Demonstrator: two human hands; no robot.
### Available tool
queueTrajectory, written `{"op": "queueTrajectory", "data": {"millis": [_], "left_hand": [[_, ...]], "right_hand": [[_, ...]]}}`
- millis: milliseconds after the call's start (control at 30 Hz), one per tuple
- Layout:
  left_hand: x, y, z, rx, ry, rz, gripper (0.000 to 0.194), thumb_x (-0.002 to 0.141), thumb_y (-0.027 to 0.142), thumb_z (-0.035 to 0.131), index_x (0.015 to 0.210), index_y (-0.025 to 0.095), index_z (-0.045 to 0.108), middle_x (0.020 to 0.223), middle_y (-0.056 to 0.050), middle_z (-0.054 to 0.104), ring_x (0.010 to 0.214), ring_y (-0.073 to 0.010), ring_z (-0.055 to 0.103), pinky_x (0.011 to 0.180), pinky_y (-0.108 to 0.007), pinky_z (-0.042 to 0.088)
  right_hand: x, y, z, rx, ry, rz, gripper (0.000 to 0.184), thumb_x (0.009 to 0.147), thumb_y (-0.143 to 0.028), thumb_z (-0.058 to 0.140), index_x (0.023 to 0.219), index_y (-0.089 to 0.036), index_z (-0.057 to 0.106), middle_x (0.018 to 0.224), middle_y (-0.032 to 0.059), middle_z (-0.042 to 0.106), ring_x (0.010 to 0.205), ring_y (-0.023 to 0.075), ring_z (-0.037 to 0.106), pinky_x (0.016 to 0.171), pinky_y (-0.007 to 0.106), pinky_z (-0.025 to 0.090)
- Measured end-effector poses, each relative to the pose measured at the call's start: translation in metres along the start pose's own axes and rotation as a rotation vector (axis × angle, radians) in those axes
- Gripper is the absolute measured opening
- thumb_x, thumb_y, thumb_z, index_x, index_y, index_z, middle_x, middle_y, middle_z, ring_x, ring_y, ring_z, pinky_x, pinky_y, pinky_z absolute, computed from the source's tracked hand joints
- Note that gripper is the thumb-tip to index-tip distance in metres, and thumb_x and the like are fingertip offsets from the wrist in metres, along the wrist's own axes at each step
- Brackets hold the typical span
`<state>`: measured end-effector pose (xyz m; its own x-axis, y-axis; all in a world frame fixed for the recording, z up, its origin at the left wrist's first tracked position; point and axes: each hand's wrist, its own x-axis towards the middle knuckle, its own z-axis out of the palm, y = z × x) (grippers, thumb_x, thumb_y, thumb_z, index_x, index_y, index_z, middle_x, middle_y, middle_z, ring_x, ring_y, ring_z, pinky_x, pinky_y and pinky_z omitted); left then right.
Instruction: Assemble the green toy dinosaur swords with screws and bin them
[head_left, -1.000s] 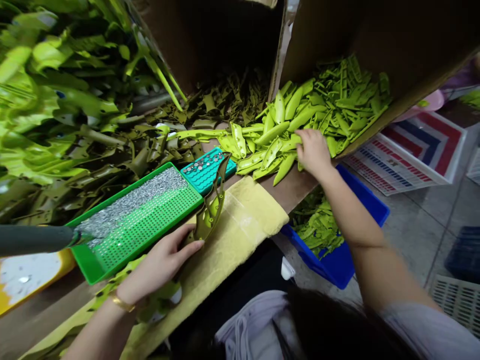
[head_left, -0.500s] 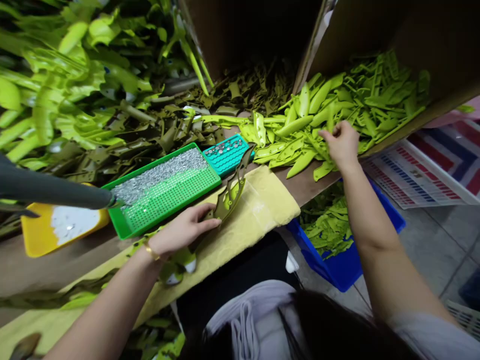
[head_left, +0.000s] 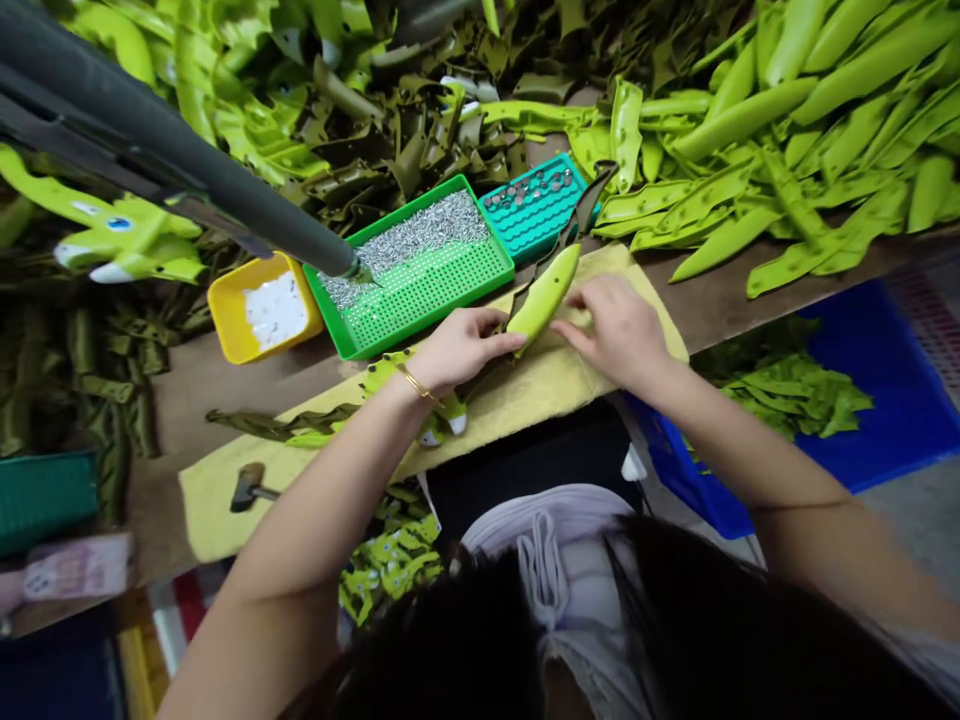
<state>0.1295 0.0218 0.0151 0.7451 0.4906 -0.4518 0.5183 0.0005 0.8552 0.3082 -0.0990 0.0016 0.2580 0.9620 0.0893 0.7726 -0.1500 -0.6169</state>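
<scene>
Lime-green piece (head_left: 546, 292) juts from the left hand (head_left: 472, 350).

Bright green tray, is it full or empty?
Partly full: the bright green tray has silvery pieces along its far side, but its near side shows perforated floor.

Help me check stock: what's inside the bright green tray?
Small silvery pieces along its far side; perforated floor nearer. Floor under the pieces and behind the dark tool is hidden.
</scene>
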Motion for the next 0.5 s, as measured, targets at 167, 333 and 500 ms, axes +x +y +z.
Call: {"op": "queueTrajectory", "data": {"millis": [167, 333, 500], "left_hand": [[0.000, -0.004, 0.002, 0.052, -0.065, 0.009, 0.040, 0.071, 0.050, 0.070, 0.085, 0.013, 0.068, 0.073, 0.000, 0.061, 0.064, -0.0118, 0.051, 0.060, -0.024, 0.038], [-0.002, 0.000, -0.002, 0.016, -0.133, -0.015, 0.042, 0.071, 0.053, 0.071, 0.084, 0.013, 0.069, 0.075, -0.001, 0.063, 0.067, -0.0126, 0.053, 0.063, -0.025, 0.039], [0.002, -0.002, -0.002, 0.026, -0.089, -0.028, 0.040, 0.062, 0.048, 0.079, 0.080, 0.014, 0.069, 0.072, 0.000, 0.062, 0.067, -0.0149, 0.056, 0.062, -0.026, 0.042]], "right_hand": [[0.018, 0.004, -0.016, -0.049, -0.252, -0.457, 0.044, 0.085, -0.046, 0.060, 0.127, -0.033, 0.057, 0.134, 0.0021, 0.057, 0.135, 0.0311, 0.039, 0.118, 0.066, 0.012], [0.025, 0.015, -0.005, -0.006, -0.259, -0.525, 0.034, 0.085, -0.047, 0.060, 0.118, -0.038, 0.064, 0.118, -0.0001, 0.063, 0.122, 0.0282, 0.047, 0.119, 0.065, 0.009], [0.018, 0.017, 0.009, -0.086, -0.161, -0.539, 0.036, 0.088, -0.047, 0.056, 0.120, -0.033, 0.063, 0.121, 0.0031, 0.062, 0.117, 0.0262, 0.048, 0.116, 0.059, 0.022]]}}
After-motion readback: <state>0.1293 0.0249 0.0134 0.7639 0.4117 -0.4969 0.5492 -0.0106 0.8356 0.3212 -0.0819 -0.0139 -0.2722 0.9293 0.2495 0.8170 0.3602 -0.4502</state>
